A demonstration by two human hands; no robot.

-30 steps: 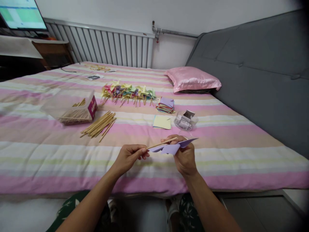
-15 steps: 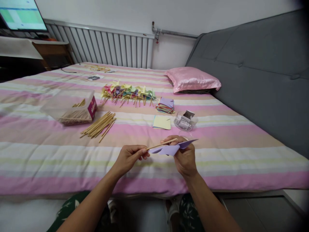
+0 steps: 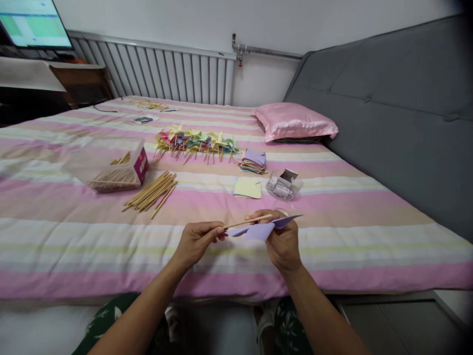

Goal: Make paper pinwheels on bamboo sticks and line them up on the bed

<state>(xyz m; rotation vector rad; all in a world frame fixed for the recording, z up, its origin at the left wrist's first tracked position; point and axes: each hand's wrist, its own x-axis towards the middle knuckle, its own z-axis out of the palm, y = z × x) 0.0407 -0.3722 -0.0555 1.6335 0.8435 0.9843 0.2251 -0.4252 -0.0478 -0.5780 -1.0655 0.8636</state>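
On the pink-and-cream striped bed (image 3: 74, 236), we keep supplies in reach: at far left a clear plastic box of wooden sticks (image 3: 111, 170), next to it a loose bundle of thin wooden sticks (image 3: 151, 190), then farther back a row of finished multicoloured paper pinwheels (image 3: 195, 140), a stack of coloured paper squares (image 3: 253, 161), a single pale yellow paper square (image 3: 248, 187) and a small clear tub of metal pins (image 3: 284, 185).

Above the bed's near edge, our left hand (image 3: 195, 240) pinches one end of a thin wooden stick (image 3: 246, 220) between thumb and forefinger, fingers closed on it, apparently to steady it. The stick runs rightward and slightly up to our right hand (image 3: 283, 244), whose fingers close on a folded lilac paper pinwheel (image 3: 264, 228), probably to line up its centre. The stick's far tip rests against the right fingertips (image 3: 258, 215), just above the paper.
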